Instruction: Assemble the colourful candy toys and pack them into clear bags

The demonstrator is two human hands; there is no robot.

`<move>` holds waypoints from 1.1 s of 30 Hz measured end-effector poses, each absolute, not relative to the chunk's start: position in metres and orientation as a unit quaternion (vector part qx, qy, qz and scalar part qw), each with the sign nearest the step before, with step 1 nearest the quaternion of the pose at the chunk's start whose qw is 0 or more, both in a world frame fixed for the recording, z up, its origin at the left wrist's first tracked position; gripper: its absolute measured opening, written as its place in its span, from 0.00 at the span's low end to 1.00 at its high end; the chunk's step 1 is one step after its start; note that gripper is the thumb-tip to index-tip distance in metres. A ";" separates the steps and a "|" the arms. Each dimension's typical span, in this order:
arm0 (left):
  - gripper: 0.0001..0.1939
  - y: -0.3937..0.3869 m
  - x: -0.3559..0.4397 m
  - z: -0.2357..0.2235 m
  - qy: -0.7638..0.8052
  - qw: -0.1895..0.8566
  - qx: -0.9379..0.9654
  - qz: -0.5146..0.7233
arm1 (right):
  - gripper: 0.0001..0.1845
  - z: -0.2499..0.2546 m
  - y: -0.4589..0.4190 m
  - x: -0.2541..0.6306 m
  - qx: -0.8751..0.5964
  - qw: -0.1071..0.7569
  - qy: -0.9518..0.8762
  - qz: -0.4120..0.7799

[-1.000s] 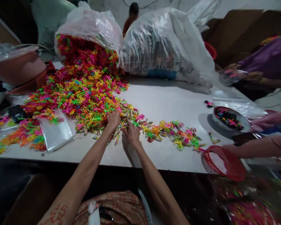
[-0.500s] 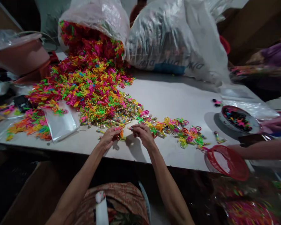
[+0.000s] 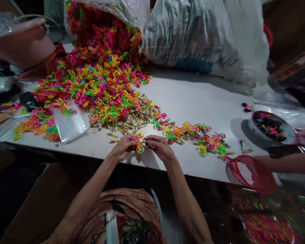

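Observation:
My left hand [image 3: 123, 147] pinches a small plastic toy [image 3: 140, 148] in pink, orange and yellow-green, with a round ring hanging below the fingers. Thumb and fingers of my right hand [image 3: 159, 147] close on a small printed tube [image 3: 143, 141], whose end meets the toy between my hands. Both hands are just above the front of the white table [image 3: 193, 98]. Behind them lies a big heap of bright plastic toys [image 3: 99, 88], with many printed tubes along its near edge. A trail of toys and tubes [image 3: 185, 134] runs off to the right.
Clear plastic bags [image 3: 72, 125] lie at the heap's left. Two large sacks stand behind, one spilling toys, the other a closed white sack [image 3: 200, 34]. At right are a red basket [image 3: 254, 174], a bowl of dark pieces [image 3: 271, 127] and another person's arm [image 3: 292, 162].
My hands have come together, and the tube in my right hand now meets the toy in my left. The whole view has shifted slightly.

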State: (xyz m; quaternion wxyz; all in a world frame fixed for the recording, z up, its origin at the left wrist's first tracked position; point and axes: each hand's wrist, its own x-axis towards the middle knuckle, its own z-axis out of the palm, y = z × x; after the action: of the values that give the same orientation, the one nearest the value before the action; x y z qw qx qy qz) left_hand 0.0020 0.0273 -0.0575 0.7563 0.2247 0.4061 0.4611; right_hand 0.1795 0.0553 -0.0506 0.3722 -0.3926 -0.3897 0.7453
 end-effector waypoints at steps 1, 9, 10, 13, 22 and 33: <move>0.21 0.027 0.002 -0.058 0.408 0.755 0.224 0.463 | 0.10 -0.050 0.054 0.180 -0.394 0.374 -0.395 0.741; 0.18 0.026 0.013 -0.081 0.512 0.662 0.288 0.466 | 0.09 -0.061 0.033 0.179 -0.455 0.415 -0.505 0.604; 0.17 0.026 0.017 -0.085 0.521 0.654 0.300 0.459 | 0.10 -0.063 0.030 0.181 -0.467 0.415 -0.516 0.586; 0.15 0.023 0.024 -0.089 0.506 0.669 0.356 0.413 | 0.13 -0.063 0.029 0.201 -0.487 0.371 -0.547 0.571; 0.16 0.093 -0.037 -0.040 0.680 0.051 0.685 0.257 | 0.15 -0.043 0.086 0.217 -0.646 0.258 -0.713 0.090; 0.20 0.153 -0.072 -0.039 0.586 -0.048 0.803 0.096 | 0.15 -0.045 0.124 0.124 -0.586 -0.030 -0.803 0.106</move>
State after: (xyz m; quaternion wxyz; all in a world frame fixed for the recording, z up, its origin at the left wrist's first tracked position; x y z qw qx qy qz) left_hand -0.0717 0.1528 -0.0387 -0.0482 0.8029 0.5863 0.0964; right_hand 0.1245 0.1244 -0.0450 -0.0301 -0.5857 -0.8030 0.1064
